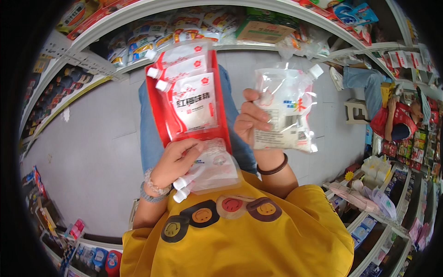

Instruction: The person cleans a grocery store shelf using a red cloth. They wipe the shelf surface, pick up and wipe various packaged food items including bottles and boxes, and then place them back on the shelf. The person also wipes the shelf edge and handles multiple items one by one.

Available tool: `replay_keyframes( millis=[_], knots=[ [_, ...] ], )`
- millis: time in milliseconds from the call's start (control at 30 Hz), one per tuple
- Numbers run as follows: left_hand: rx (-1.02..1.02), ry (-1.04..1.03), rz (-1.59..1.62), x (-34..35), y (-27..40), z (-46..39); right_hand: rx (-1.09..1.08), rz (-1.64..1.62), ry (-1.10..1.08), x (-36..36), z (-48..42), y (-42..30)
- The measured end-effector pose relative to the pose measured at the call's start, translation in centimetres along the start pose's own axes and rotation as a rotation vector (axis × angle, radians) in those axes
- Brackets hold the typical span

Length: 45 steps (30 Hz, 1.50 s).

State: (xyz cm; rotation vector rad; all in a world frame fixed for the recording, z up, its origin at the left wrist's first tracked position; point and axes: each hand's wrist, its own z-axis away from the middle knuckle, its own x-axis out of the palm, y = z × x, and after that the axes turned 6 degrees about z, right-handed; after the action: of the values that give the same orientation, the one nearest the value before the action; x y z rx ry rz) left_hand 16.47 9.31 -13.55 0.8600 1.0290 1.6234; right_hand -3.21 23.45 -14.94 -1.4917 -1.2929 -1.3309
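Observation:
A red open box (pixel 152 114) rests on my lap, holding several spouted pouches of seasoning (pixel 195 104) with white screw caps, face up in its far part. At its near end lie clear-backed pouches (pixel 218 173), their white caps pointing to the lower left. My left hand (pixel 178 161) lies on these near pouches at the box's edge, fingers bent; whether it grips one is not plain. My right hand (pixel 252 119) holds up another spouted pouch (pixel 285 114) to the right of the box, its printed back facing me and its white cap at the upper right.
Ahead, a low shelf holds bagged goods (pixel 145 38) and a cardboard carton (pixel 264 32). Bottles stand on the left shelf (pixel 69 90). At the right, another person in a red vest (pixel 398 121) is near a beige plastic stool (pixel 356 111). Shelving (pixel 384 221) stands behind me at both sides.

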Motion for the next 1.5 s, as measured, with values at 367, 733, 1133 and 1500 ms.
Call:
replay_keyframes(
  millis=[367,733,1133,1500],
  knots=[
    [-0.031,-0.049,-0.024,-0.3,0.4,-0.2,0.106,0.021,-0.028,0.6,-1.0,0.7],
    [0.003,-0.175,0.003,-2.7,1.1,2.4,-0.442,1.863,0.693,-0.5,-3.4,3.7],
    [0.191,-0.395,-0.097,-5.1,1.9,3.0,-0.270,2.841,0.325,-1.3,-2.7,3.0],
    [0.420,0.227,-0.373,-5.5,6.4,-0.6,-0.429,2.724,0.292,-1.9,-1.5,3.3]
  ],
)
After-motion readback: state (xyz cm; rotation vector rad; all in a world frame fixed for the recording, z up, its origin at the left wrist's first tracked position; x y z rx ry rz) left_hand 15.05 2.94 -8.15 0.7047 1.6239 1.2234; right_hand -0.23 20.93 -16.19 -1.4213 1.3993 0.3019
